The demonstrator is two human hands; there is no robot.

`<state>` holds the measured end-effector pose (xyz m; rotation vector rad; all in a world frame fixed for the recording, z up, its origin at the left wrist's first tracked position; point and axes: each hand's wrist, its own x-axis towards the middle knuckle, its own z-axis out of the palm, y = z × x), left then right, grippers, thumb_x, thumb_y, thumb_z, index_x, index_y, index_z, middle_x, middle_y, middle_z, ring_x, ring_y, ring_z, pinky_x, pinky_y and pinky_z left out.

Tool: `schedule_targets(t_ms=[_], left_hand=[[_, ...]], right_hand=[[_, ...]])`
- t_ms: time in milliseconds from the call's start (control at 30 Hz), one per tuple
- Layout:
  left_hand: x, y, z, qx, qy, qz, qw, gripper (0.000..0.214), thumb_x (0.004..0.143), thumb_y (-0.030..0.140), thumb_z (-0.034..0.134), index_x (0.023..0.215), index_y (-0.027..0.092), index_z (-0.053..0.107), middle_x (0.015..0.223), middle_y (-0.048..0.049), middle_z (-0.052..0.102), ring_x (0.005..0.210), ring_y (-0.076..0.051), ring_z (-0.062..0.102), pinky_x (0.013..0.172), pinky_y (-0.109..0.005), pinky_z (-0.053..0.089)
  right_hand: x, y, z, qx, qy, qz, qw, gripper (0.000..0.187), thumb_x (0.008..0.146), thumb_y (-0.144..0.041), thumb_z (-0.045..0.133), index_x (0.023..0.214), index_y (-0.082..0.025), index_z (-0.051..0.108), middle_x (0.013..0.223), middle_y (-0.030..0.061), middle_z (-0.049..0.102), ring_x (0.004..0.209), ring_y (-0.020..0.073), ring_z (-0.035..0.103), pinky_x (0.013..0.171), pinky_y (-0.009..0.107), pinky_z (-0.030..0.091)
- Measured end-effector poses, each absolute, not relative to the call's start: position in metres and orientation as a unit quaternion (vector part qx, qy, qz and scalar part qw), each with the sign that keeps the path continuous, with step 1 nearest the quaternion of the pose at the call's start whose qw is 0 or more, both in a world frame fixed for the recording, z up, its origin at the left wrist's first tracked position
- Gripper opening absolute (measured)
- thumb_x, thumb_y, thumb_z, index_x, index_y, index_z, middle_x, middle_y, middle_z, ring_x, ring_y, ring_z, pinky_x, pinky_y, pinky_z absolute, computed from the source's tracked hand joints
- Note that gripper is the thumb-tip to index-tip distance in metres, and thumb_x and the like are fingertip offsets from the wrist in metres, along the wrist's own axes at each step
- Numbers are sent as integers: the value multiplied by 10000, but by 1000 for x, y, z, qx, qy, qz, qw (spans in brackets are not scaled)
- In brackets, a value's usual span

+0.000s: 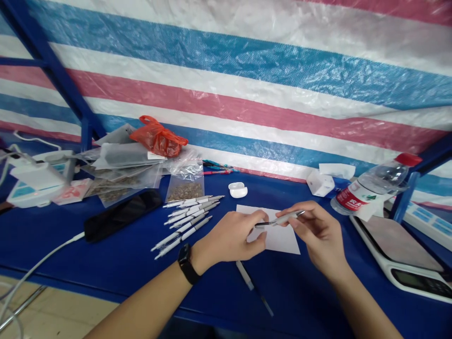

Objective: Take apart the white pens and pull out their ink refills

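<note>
Above a white sheet of paper (282,242), my right hand (319,230) grips a white pen barrel (284,218) between thumb and fingers. A thin dark refill (262,224) runs from the barrel's left end into the closed fingers of my left hand (236,238), which wears a black watch (188,263). My left fingers partly hide the refill's end. Below the hands lies a white pen part (244,274), with a thin dark refill (264,301) at its lower end. Several white pens (187,226) lie side by side, left of my left hand.
A black phone (122,216) on a cable lies left. Behind are bags of brown bits (185,190), an orange plastic bag (158,136), coloured pens (219,167) and a white earbud case (238,190). At right stand a bottle (370,188) and a scale (402,245).
</note>
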<state>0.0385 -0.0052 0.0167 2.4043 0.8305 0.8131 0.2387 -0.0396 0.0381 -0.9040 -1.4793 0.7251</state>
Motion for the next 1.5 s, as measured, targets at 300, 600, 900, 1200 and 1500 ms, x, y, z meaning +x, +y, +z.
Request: schedule_targets(t_ms=[300, 600, 900, 1200, 1500], left_hand=[[40, 1, 18, 871, 339, 287, 211, 276, 917, 142, 508, 656, 201, 438, 535, 45, 475, 475, -111, 486, 499, -246, 248], [40, -1, 15, 865, 358, 277, 216, 104, 836, 142, 561, 898, 220, 533, 554, 78, 498, 483, -144, 523, 493, -246, 241], [40, 0, 11, 882, 380, 238, 146, 112, 841, 167, 585, 768, 213, 514, 619, 24, 628, 590, -174, 635, 508, -253, 265], [51, -6, 10, 881, 392, 240, 113, 77, 838, 159, 571, 791, 209, 537, 698, 1, 692, 640, -191, 670, 529, -268, 308], [44, 1, 10, 854, 405, 293, 143, 241, 849, 128, 533, 666, 206, 399, 622, 15, 599, 564, -139, 565, 550, -252, 308]], right_hand=[[233, -44, 37, -392, -655, 272, 586, 133, 870, -325, 793, 915, -225, 718, 866, 59, 792, 783, 206, 780, 727, 288, 661], [229, -44, 27, -414, -708, 255, 512, 89, 885, -259, 733, 966, -224, 748, 923, 67, 791, 845, 226, 774, 749, 318, 668], [223, -47, 24, -442, -741, 172, 476, 74, 910, -267, 695, 970, -236, 726, 889, 34, 778, 766, 194, 741, 705, 285, 616], [225, -44, 30, -483, -746, 146, 434, 583, 1037, -536, 420, 558, -210, 484, 517, -6, 492, 470, 132, 471, 479, 265, 378], [226, -41, 31, -474, -777, 153, 385, 400, 1028, -394, 455, 667, -224, 477, 617, -12, 526, 557, 140, 505, 548, 254, 427]])
